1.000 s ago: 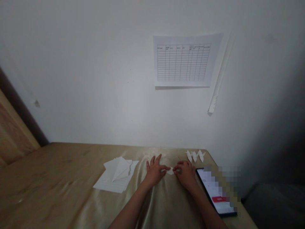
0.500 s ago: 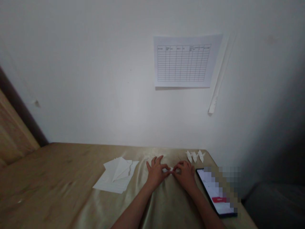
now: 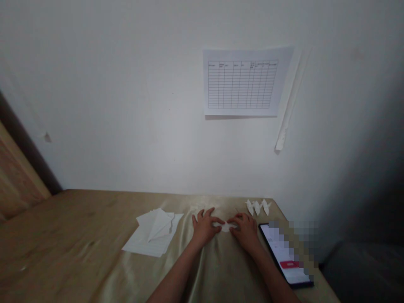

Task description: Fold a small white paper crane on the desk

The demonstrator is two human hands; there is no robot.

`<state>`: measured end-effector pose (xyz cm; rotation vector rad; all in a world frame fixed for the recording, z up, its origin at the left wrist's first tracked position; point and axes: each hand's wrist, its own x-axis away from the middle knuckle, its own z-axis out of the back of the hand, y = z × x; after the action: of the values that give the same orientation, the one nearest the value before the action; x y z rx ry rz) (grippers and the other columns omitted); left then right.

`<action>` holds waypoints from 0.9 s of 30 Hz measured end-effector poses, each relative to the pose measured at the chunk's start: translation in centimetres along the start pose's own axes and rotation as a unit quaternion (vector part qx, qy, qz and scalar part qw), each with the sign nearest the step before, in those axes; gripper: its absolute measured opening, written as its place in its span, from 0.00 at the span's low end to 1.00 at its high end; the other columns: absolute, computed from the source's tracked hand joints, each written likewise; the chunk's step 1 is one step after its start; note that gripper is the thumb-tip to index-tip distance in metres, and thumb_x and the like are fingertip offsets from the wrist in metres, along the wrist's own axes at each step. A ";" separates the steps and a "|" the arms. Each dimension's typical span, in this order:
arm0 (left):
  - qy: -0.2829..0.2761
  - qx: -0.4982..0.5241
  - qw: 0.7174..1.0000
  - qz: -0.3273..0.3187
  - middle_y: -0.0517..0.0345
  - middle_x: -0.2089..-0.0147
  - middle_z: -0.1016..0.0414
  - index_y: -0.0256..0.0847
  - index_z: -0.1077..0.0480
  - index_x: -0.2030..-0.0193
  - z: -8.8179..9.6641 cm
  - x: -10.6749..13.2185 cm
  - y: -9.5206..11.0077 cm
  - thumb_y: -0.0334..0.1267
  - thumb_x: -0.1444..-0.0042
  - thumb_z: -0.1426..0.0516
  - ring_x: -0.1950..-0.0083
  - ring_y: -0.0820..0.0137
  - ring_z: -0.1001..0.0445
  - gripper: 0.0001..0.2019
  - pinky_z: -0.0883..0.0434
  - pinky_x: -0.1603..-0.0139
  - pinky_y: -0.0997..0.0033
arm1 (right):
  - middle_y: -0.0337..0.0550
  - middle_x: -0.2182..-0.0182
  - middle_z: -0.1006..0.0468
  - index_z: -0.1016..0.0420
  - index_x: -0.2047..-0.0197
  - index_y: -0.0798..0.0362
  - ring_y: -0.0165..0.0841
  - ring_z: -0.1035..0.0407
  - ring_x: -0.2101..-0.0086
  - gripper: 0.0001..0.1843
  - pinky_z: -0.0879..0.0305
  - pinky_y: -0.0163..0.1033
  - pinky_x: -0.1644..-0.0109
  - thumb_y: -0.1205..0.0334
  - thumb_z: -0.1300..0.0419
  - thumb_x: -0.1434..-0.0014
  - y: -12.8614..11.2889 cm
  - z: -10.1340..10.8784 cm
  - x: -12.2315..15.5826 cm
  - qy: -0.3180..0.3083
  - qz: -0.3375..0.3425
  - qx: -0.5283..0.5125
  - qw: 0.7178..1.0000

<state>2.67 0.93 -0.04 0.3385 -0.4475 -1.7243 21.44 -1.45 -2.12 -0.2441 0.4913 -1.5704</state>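
A small piece of folded white paper (image 3: 225,227) lies between my two hands, low over the cloth. My left hand (image 3: 205,227) pinches its left side with thumb and index finger, while the other fingers spread upward. On the right side, my right hand (image 3: 244,229) grips the paper between thumb and index finger, its other fingers curled. The fingertips cover both ends of the paper, so its full shape is hidden. Beyond my right hand stand three small folded paper cranes (image 3: 258,207) in a row.
A stack of white paper sheets (image 3: 145,240) lies to the left, with a folded piece on top. On the right is a phone (image 3: 284,256) with its screen lit, partly blurred out. A printed table sheet (image 3: 241,84) hangs on the wall behind the cloth-covered table (image 3: 78,244).
My fingertips have moved slightly apart, and more of the white paper shows between them. The cranes, stack and phone stay in place.
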 end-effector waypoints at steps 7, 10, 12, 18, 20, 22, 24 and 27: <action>-0.001 -0.006 1.000 -0.012 0.70 0.26 0.41 0.70 0.21 0.51 -0.1 -0.1 -0.7 0.45 0.45 0.37 0.23 0.46 0.52 0.15 0.62 0.27 0.30 | 0.40 0.46 0.26 0.18 0.52 0.32 0.42 0.38 0.41 0.19 0.50 0.49 0.33 0.63 0.37 0.44 0.4 0.1 0.0 -0.003 0.011 -0.011 1.000; 0.002 -0.010 1.000 -0.019 0.70 0.26 0.40 0.70 0.22 0.50 -0.2 0.0 -0.9 0.45 0.44 0.38 0.23 0.46 0.52 0.15 0.62 0.27 0.30 | 0.40 0.46 0.26 0.18 0.51 0.32 0.41 0.37 0.42 0.18 0.50 0.49 0.34 0.62 0.37 0.43 0.5 0.2 0.1 -0.002 0.015 -0.010 1.000; 0.004 -0.016 1.000 -0.024 0.68 0.26 0.40 0.69 0.22 0.49 -0.2 0.3 -0.9 0.46 0.43 0.38 0.24 0.47 0.51 0.15 0.63 0.27 0.30 | 0.41 0.47 0.25 0.18 0.52 0.33 0.41 0.37 0.42 0.17 0.48 0.48 0.34 0.61 0.37 0.43 0.5 0.3 0.1 0.000 0.018 -0.005 1.000; 0.005 -0.022 0.999 -0.047 0.64 0.27 0.39 0.68 0.23 0.48 -0.3 0.7 -0.9 0.48 0.43 0.39 0.24 0.50 0.51 0.16 0.63 0.27 0.29 | 0.45 0.50 0.24 0.15 0.58 0.40 0.42 0.35 0.44 0.10 0.46 0.46 0.36 0.58 0.37 0.41 0.3 0.4 0.3 0.022 0.024 -0.007 0.999; 0.020 -0.022 0.998 -0.049 0.62 0.28 0.38 0.67 0.24 0.46 -0.4 0.7 -0.8 0.47 0.44 0.37 0.24 0.50 0.50 0.17 0.61 0.27 0.30 | 0.46 0.51 0.23 0.15 0.60 0.42 0.42 0.35 0.45 0.08 0.46 0.45 0.36 0.57 0.36 0.41 0.1 0.4 0.4 0.034 0.026 -0.010 0.999; 0.041 -0.018 0.997 -0.060 0.60 0.29 0.36 0.66 0.25 0.44 -0.4 0.7 -0.7 0.45 0.45 0.36 0.25 0.51 0.49 0.20 0.59 0.27 0.32 | 0.47 0.53 0.23 0.16 0.62 0.45 0.43 0.35 0.45 0.07 0.47 0.46 0.36 0.56 0.35 0.42 -0.1 0.4 0.6 0.046 0.024 -0.004 0.999; 0.060 -0.011 0.995 -0.076 0.60 0.31 0.35 0.66 0.25 0.44 -0.5 0.7 -0.6 0.44 0.45 0.36 0.26 0.52 0.47 0.21 0.58 0.26 0.33 | 0.48 0.53 0.23 0.17 0.64 0.47 0.44 0.36 0.45 0.07 0.47 0.46 0.36 0.55 0.35 0.42 -0.3 0.3 0.7 0.053 0.021 0.008 0.998; 0.074 -0.005 0.993 -0.089 0.60 0.32 0.33 0.65 0.21 0.50 -0.4 0.7 -0.6 0.43 0.45 0.35 0.27 0.52 0.46 0.15 0.59 0.27 0.33 | 0.49 0.54 0.23 0.18 0.67 0.49 0.45 0.36 0.45 0.09 0.46 0.46 0.37 0.54 0.34 0.42 -0.5 0.4 0.8 0.054 0.022 0.021 0.998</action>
<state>2.18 0.29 -0.69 0.5082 -0.3070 -1.8585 21.09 -2.30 -1.67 -0.1158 0.5428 -1.5547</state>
